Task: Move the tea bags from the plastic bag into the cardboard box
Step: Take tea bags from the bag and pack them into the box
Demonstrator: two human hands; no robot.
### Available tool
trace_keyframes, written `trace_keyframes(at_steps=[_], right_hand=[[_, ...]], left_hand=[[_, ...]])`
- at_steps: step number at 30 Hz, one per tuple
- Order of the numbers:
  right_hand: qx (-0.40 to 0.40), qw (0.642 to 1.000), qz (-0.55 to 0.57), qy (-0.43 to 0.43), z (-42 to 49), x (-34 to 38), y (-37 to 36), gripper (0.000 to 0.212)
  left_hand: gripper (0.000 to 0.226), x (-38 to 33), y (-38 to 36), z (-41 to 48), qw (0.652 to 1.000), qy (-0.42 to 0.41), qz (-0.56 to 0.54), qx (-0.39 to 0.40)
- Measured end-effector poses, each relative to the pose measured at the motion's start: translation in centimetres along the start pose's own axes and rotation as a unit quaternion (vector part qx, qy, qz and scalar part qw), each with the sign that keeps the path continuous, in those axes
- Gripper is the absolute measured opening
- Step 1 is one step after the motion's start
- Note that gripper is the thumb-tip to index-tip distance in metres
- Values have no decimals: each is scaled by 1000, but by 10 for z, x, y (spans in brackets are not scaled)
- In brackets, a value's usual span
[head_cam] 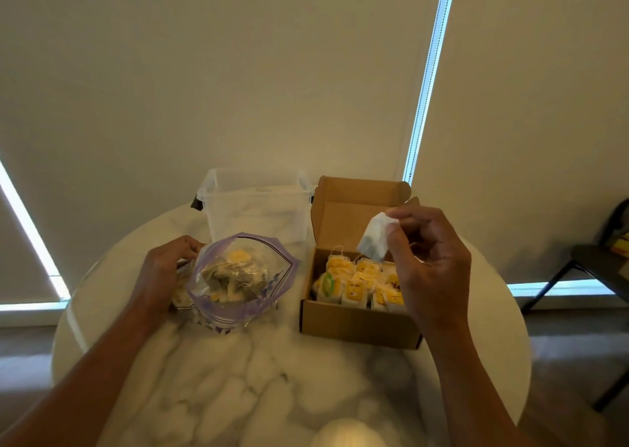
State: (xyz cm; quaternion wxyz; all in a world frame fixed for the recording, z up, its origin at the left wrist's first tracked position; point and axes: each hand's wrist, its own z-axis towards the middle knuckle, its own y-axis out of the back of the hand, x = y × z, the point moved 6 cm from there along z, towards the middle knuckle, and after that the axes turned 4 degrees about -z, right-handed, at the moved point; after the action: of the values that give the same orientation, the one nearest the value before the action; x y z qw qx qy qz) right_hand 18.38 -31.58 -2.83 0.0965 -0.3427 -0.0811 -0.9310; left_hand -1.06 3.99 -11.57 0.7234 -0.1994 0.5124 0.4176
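Note:
A clear plastic bag (238, 307) with a purple zip rim lies open on the round marble table (272, 378), with several tea bags inside. My left hand (163, 269) grips the bag's left edge. To the right stands an open cardboard box (357, 324), its lid up, holding several tea bags with yellow tags (357, 286). My right hand (432, 263) hovers over the box's right side and pinches one white tea bag (374, 239) between thumb and fingertips, above the packed ones.
A clear plastic tub (258, 205) stands behind the plastic bag, touching the box's lid side. A dark chair (595, 269) is on the floor at the right. Closed blinds fill the background. A pale rounded object (347, 433) sits at the table's near edge.

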Motion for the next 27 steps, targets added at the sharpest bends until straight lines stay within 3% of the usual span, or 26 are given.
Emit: trace_keyframes(at_steps=[5,17,23,27], right_hand=[[23,999,-34,-2,-2,-5,-3,15],[201,972,-120,17,-13,-18,-31,12],[210,967,-146,18,-11,-23,-34,4],[236,960,-149,20,-12,-24,-39,14]], left_hand=[[23,0,0,1,999,-25,34,8],[26,1,2,1,998,-29,55,17],[28,5,3,3,998,-17,58,12],[28,4,4,3,996,-26,79,18]])
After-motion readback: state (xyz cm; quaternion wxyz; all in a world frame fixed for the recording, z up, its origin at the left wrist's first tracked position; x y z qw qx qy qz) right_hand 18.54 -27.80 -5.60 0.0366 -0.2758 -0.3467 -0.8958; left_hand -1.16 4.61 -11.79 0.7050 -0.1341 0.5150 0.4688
